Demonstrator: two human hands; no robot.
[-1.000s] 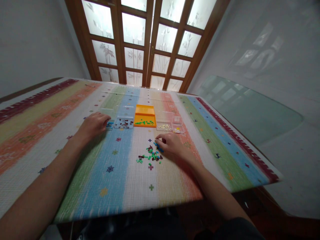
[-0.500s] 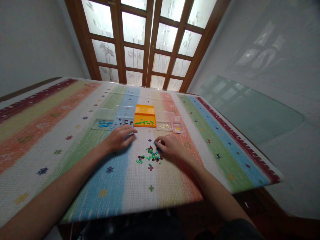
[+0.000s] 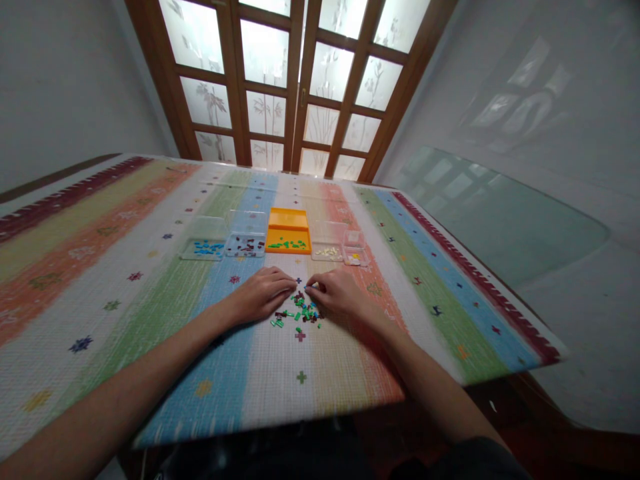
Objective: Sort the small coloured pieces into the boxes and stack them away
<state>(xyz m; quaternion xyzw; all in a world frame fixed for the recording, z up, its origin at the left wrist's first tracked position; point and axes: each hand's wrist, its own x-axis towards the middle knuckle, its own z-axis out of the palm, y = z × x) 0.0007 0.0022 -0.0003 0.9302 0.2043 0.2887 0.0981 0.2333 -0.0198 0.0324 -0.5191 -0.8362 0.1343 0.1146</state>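
Observation:
A mixed pile of small green, dark brown and blue pieces [image 3: 305, 311] lies on the striped tablecloth between my hands. My right hand [image 3: 337, 291] is at the pile's right edge, thumb and forefinger pinched on a small blue piece [image 3: 307, 287]. Close by on the left is my left hand [image 3: 265, 293], palm down, its fingers bent and pressed together. Whatever its fingertips may hold is hidden. The two sets of fingertips are a short gap apart, just above the pile.
Behind my hands stands a row of open boxes: a clear box [image 3: 184, 256] with blue pieces, another clear box [image 3: 229, 252] with brown ones, an orange box [image 3: 289, 229] with green ones, a clear box [image 3: 320, 235] with cream pieces, and a small clear box [image 3: 353, 238] with yellow.
My left hand has moved right and nearer to me, from in front of the brown pieces' box to the pile. My right hand stays near its place, still pinching.

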